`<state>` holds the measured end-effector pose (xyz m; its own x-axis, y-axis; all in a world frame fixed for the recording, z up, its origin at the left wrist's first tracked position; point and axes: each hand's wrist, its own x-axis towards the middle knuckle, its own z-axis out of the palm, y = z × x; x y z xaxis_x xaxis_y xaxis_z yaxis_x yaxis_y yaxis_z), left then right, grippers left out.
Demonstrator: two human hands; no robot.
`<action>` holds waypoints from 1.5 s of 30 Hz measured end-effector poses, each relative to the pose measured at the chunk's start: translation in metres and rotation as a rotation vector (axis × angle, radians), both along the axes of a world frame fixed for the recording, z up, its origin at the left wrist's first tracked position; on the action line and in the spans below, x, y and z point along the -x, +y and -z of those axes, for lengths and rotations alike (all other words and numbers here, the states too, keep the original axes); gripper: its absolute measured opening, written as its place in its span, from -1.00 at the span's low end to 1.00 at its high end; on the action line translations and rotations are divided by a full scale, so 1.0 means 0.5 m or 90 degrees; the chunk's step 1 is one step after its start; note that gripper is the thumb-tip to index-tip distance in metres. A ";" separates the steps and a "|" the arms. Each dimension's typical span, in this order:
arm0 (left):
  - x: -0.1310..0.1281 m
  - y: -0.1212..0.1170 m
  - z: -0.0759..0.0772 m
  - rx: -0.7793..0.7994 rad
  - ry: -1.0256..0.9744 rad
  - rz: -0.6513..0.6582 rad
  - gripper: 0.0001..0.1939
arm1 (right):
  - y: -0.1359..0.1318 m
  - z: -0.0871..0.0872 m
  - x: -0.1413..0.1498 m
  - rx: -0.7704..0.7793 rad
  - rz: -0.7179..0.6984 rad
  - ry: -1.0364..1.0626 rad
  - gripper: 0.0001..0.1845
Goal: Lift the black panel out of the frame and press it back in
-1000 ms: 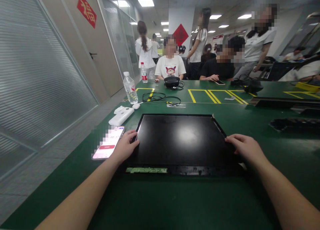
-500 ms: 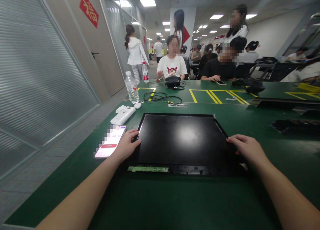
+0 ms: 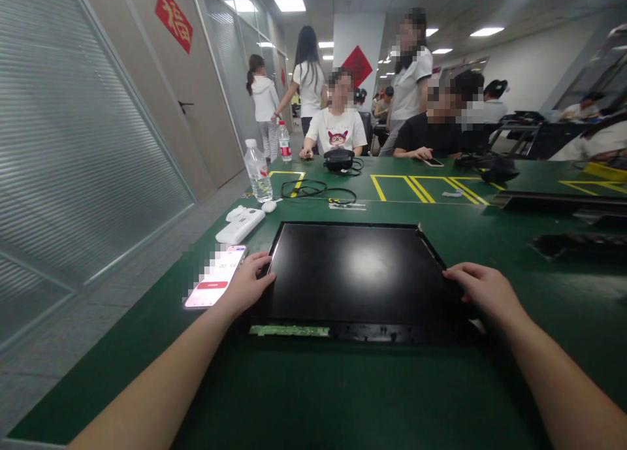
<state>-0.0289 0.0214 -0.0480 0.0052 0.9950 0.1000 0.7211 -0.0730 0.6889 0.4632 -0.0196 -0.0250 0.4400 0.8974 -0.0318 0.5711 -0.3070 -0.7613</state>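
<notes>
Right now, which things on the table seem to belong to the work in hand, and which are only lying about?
Probably in the work:
- black panel, left hand and right hand at its sides
- green strip along its near edge

Probably lying about:
- lit phone
- white device
- two bottles

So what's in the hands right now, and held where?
The black screen panel, gripped at its two side edges: left hand on the left edge, right hand on the right.
</notes>
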 end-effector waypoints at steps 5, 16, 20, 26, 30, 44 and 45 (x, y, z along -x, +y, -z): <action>0.003 -0.002 -0.001 0.003 0.008 0.010 -0.45 | -0.002 -0.001 -0.001 0.008 0.000 -0.002 -0.63; 0.008 0.000 -0.007 0.000 0.059 0.033 -0.43 | -0.004 0.001 0.005 -0.013 0.009 0.006 -0.66; 0.009 0.000 -0.010 -0.001 0.076 0.041 -0.42 | -0.006 -0.005 0.010 -0.007 0.008 -0.004 -0.66; 0.010 -0.001 -0.010 -0.004 0.095 0.039 -0.44 | -0.009 -0.013 0.017 -0.007 0.005 -0.008 -0.66; 0.011 -0.001 -0.010 -0.005 0.117 0.047 -0.41 | -0.009 -0.014 0.018 0.004 0.009 -0.008 -0.66; 0.013 -0.003 -0.011 -0.017 0.111 0.060 -0.45 | -0.011 -0.016 0.020 -0.012 0.001 -0.009 -0.68; 0.013 -0.003 -0.011 -0.015 0.114 0.061 -0.44 | -0.010 -0.016 0.020 -0.011 0.002 -0.010 -0.68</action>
<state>-0.0353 0.0201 -0.0423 0.1195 0.9865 0.1124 0.8213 -0.1618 0.5470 0.4532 -0.0248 -0.0169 0.4439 0.8960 -0.0096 0.5814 -0.2961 -0.7578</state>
